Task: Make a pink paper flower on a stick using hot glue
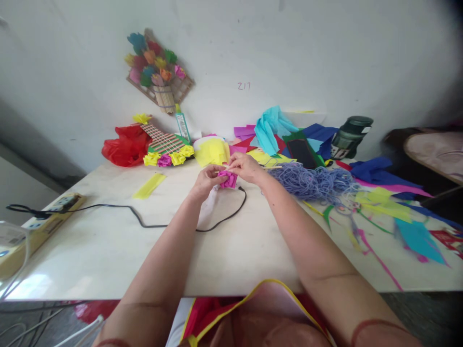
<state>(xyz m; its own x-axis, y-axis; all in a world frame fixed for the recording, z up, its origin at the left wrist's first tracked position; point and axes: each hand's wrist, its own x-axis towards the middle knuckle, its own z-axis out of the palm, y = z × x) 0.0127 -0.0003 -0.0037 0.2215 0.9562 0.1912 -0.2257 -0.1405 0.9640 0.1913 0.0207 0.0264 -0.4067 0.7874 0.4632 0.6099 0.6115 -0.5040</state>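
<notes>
My left hand (209, 179) is closed on a piece of gathered pink crepe paper (228, 180), pleated like a flower, over the middle of the table. Close against it, my right hand (246, 167) pinches at the top edge of the same paper; what lies between those fingertips is too small to make out. A thin pale stick (274, 167) shows just right of my right hand, and I cannot tell if it is held. Under my left forearm lies a partly hidden white object (207, 207) beside a black cord (148, 226).
Tangled blue-purple yarn (314, 183) lies right, near a phone (301, 153) and a dark green bottle (350, 137). A glue bottle (183, 126) and a stick-woven piece with paper flowers (164, 140) stand back left. A power strip (47, 221) sits at the left edge.
</notes>
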